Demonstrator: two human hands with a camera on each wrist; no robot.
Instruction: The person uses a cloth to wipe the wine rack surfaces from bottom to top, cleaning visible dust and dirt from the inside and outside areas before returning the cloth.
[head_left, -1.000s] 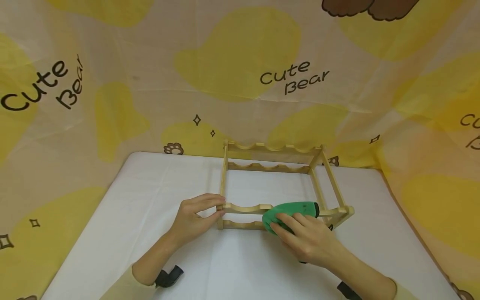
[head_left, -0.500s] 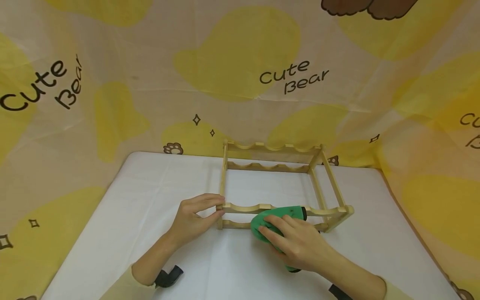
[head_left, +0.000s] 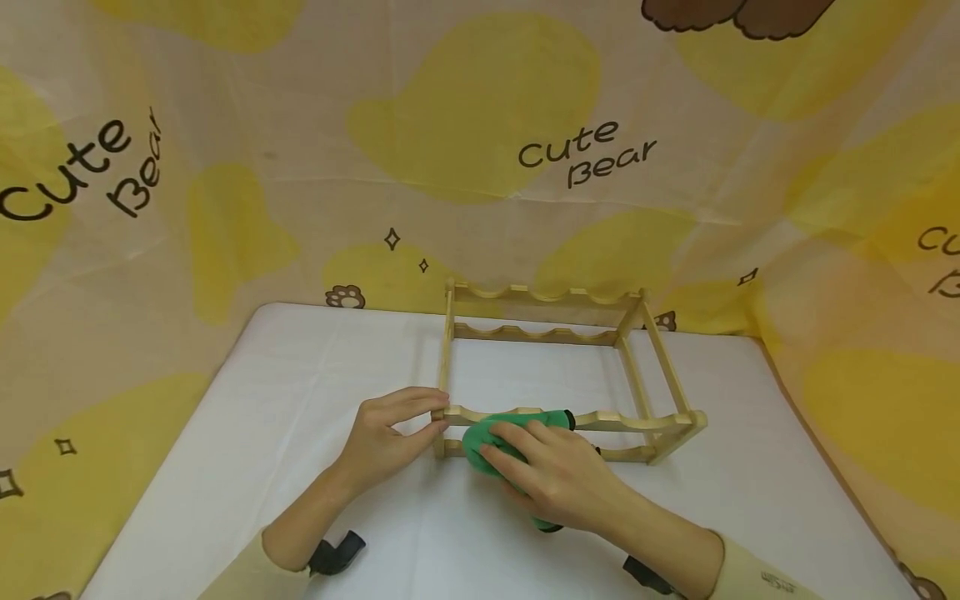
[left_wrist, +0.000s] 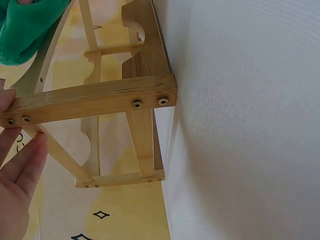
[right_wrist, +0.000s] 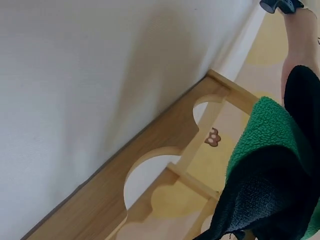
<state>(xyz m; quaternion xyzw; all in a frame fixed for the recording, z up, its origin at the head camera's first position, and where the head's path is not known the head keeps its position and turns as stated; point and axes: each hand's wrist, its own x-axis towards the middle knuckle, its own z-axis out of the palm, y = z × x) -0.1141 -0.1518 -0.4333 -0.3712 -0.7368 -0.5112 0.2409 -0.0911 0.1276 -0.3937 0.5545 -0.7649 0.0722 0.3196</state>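
A pale wooden bottle rack (head_left: 626,423) with scalloped rails stands on the table. My left hand (head_left: 386,433) pinches its near left corner, thumb below and fingers above. In the left wrist view, those fingertips lie around the end of the screwed corner post (left_wrist: 90,102). A folded green cloth (head_left: 483,442) with dark edging lies over the left half of the upper front rail, gripped by my right hand (head_left: 558,479). The right wrist view shows the cloth's dark side hanging near the lower scalloped rail (right_wrist: 170,130); the right fingers are hidden there.
The rack rests on a white-covered table (head_left: 300,400), its rear side close to a yellow printed cloth backdrop (head_left: 480,108). More of this backdrop rises at left and right. Black straps with camera mounts (head_left: 337,554) sit at both wrists.
My right hand has slid the green cloth leftward along the front rail, from its right part toward my left hand. The left hand and the rack have stayed in place.
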